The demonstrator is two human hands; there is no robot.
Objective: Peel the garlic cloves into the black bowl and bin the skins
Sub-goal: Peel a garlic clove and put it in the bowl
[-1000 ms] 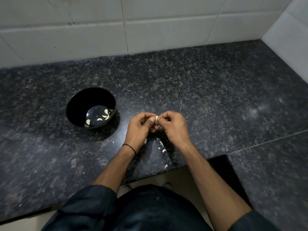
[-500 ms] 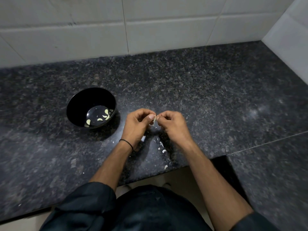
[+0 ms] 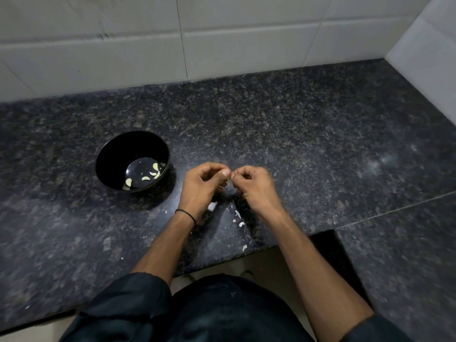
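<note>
Presently I note the left hand (image 3: 204,187) and right hand (image 3: 257,191) curled, fingertips meeting, both pinching a garlic clove (image 3: 229,178) that is largely hidden. The black bowl (image 3: 112,156) stands left of them, apart, holding peeled cloves (image 3: 145,178). Skin scraps (image 3: 238,214) lie on the counter (image 3: 320,144) between the wrists.

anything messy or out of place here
Pale skin scraps lie scattered on the counter by the left hand and right hand pinching a garlic clove, one at the front edge. The black bowl stands upright, peeled cloves inside.
</note>
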